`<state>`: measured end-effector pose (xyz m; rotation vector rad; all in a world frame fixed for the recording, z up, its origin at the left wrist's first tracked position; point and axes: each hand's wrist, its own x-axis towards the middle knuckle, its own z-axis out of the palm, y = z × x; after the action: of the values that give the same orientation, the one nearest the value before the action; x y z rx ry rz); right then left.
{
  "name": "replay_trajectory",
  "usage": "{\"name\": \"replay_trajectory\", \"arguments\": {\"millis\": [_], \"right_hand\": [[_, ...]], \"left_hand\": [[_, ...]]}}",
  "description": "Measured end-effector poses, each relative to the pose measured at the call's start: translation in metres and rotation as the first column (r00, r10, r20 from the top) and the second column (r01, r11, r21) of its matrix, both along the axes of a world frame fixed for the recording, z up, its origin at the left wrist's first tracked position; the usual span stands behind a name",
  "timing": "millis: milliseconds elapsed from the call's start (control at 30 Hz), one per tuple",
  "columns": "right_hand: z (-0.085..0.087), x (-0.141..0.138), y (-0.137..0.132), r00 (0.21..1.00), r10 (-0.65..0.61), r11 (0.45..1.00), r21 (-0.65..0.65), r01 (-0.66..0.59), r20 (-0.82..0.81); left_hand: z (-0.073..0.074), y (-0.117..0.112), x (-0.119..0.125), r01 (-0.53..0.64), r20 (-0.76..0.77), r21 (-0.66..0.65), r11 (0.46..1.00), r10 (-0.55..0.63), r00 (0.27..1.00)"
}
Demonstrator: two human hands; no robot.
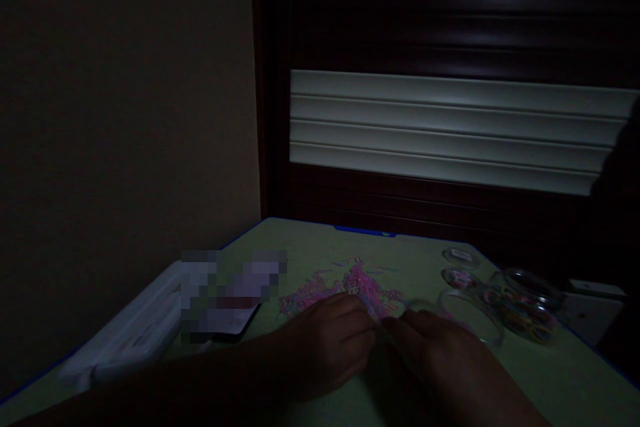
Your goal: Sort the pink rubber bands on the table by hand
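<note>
A loose heap of small pink and pastel pieces (361, 285), thin like tiny elastic bands, lies on the pale green table (300, 247). At the near edge of the heap is my left hand (327, 343), its fingers curled and pinched together. My right hand (440, 353) faces it just to the right, thumb and fingers also closed, with the fingertips of both hands almost meeting. Whatever is between the fingertips is hidden by the fingers and the dim light. A round clear rim (493, 327) stands right behind my right hand.
On the right are a clear jar of coloured rings (530, 327), like hair ties, and round clear lids (461, 257). A white divided case (135, 320) and a blurred-out flat object (240, 300) lie left. Walls stand left and behind; a pale box (593, 310) is far right.
</note>
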<state>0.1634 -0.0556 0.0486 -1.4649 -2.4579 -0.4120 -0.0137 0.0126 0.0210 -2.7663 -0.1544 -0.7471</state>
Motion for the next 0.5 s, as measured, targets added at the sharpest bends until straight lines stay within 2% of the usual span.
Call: {"name": "replay_trajectory", "arguments": {"millis": [200,500], "right_hand": [[0.010,0.001,-0.006,1.000,-0.003,1.000,0.016,0.002,0.025],[0.013,0.002,-0.005,1.000,-0.009,1.000,0.001,0.009,0.020]], "left_hand": [[0.000,-0.001,0.000,-0.008,0.020,0.003,1.000,0.008,1.000],[0.001,-0.001,0.000,0.007,0.012,0.013,1.000,-0.007,1.000]]}}
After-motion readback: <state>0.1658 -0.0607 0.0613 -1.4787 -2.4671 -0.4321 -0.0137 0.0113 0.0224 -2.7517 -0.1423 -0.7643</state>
